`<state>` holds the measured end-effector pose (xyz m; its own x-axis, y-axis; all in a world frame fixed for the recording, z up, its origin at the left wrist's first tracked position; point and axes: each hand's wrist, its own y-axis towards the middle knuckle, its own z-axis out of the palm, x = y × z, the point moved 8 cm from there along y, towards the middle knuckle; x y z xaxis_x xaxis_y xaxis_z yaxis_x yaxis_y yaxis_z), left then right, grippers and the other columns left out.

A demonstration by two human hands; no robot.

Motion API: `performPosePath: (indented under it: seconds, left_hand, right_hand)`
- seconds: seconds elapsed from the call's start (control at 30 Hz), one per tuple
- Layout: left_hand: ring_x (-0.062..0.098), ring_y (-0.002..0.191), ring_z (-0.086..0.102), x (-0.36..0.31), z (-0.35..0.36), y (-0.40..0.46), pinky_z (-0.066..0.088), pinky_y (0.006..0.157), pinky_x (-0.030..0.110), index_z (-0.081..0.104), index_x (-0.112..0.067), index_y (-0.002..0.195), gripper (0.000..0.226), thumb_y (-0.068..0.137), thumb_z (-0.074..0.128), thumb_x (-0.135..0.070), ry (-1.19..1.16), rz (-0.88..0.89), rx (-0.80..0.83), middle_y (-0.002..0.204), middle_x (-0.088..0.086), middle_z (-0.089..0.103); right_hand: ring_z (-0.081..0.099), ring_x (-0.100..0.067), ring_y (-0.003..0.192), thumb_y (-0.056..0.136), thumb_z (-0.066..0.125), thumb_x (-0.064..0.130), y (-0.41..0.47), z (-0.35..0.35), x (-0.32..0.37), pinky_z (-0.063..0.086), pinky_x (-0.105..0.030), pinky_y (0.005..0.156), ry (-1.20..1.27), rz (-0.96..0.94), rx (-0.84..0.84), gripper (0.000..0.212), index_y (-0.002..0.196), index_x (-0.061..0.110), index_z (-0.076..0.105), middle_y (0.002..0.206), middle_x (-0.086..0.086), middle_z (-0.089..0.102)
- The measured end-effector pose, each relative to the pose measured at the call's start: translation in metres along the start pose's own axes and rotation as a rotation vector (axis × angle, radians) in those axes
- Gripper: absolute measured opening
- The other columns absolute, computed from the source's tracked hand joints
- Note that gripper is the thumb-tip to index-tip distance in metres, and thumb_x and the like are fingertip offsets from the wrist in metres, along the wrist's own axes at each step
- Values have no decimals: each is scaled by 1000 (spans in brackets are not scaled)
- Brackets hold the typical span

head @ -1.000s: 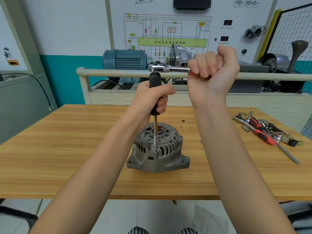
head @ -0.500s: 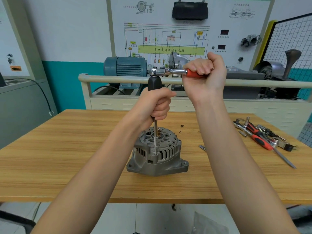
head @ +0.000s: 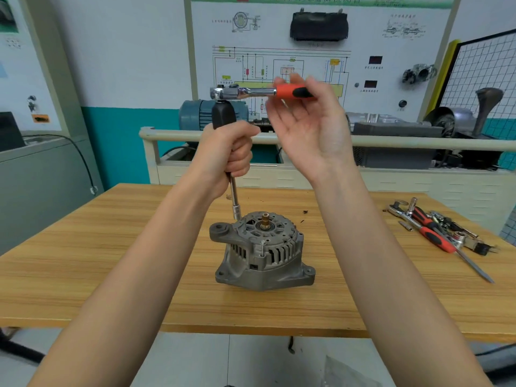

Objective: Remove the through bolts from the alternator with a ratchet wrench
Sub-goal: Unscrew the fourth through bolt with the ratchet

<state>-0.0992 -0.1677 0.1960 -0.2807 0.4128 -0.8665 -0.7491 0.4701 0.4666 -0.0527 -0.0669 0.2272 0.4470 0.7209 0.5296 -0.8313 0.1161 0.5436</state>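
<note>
**Socket lifted off, next bolt to find**

Alternator [head: 264, 251] sits upright on the wooden table [head: 111, 275], near the middle, shaft end up, so the through bolts stand vertical and you can reach them from above. Your left hand [head: 226, 155] wraps its fingers round the black handle of the extension driver [head: 223, 115], keeping the long shaft steady; the socket [head: 236, 212] at its lower end hangs just above the housing's rear left edge, apparently not seated on anything. Your right hand [head: 307, 127] is spread, fingers straight, only loosely touching the red grip of the ratchet wrench [head: 262, 92], which lies level across the top of the driver. That light touch fits repositioning rather than turning.

One through bolt [head: 262, 247] stands proud at the front of the housing, raised out of its hole; a second thin pin near the socket may be another, though it is too small to be sure. Your right palm covers the far end of the ratchet's grip. Spare tools [head: 435, 233] lie well apart at the table's right edge.
</note>
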Motion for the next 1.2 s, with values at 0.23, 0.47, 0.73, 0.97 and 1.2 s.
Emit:
performPosePath:
  seconds: [0.23, 0.47, 0.73, 0.97, 1.2]
  left_hand:
    - [5, 32, 31, 6, -49, -8, 26, 34, 15, 46, -16, 65, 28, 83, 67, -11, 474, 17, -309, 41, -11, 38]
    - [1, 32, 33, 69, -60, -10, 30, 38, 15, 40, -17, 60, 41, 72, 80, -17, 925, -163, -224, 51, -7, 37]
    - [14, 44, 44, 93, -63, -10, 30, 44, 24, 41, -18, 54, 53, 66, 80, -51, 1301, -159, -226, 47, -5, 44]
    - [9, 46, 44, 91, -54, -10, 27, 43, 24, 43, -22, 55, 49, 71, 78, -53, 1396, -83, -236, 49, -7, 44]
    - [11, 48, 44, 94, -56, -11, 30, 46, 25, 44, -20, 57, 47, 71, 78, -50, 1391, -106, -237, 53, -5, 46]
  right_hand:
    - [65, -15, 78, 91, 60, 10, -19, -51, -50, 55, -26, 74, -764, 241, -67, 10, 96, 4, 67, 85, -6, 69]
    - [50, 1, 47, 84, 70, 16, -47, -90, -95, 41, -14, 46, -1452, 563, 182, 5, 84, 11, 70, 67, 4, 62]
    - [57, 0, 60, 70, 82, 34, -64, -106, -90, 47, -20, 61, -1557, 511, 291, 12, 67, 26, 73, 66, 7, 68]
    - [65, 0, 72, 78, 77, 17, -67, -92, -83, 55, -22, 74, -1625, 356, 342, 16, 73, 31, 72, 73, 11, 70]
    - [63, -4, 76, 79, 76, 12, -60, -83, -68, 53, -24, 76, -1619, 257, 314, 12, 82, 24, 76, 78, 12, 66]
